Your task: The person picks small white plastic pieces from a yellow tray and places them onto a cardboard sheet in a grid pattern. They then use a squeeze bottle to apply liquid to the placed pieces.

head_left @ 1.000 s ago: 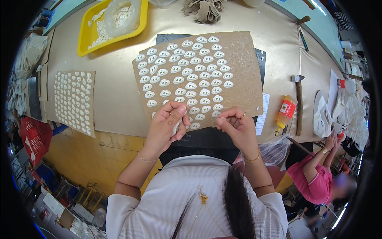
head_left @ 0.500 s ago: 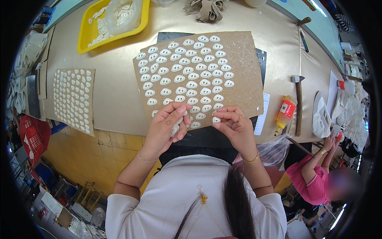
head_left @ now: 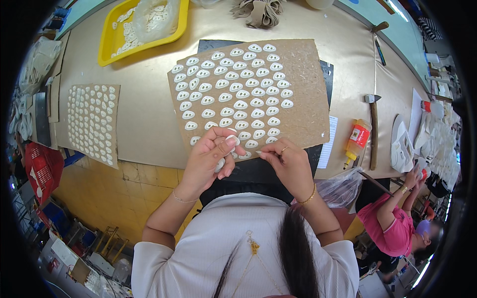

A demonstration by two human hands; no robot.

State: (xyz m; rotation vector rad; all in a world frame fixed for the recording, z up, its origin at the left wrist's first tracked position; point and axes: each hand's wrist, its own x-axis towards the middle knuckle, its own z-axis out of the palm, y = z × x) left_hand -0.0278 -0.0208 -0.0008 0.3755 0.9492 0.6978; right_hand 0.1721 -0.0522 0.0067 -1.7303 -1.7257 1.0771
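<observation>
At the gold table [head_left: 144,109], left hand [head_left: 212,153] cups white pieces [head_left: 219,165], right hand [head_left: 286,163] pinches one.

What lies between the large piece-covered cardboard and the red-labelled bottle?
In the head view, a white paper sheet lies between the cardboard and the bottle, with golden tabletop showing beside it.

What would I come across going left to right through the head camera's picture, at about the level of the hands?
Red basket → small board → left hand → right hand → paper → bottle → hammer → white shoe-like piece.
</observation>
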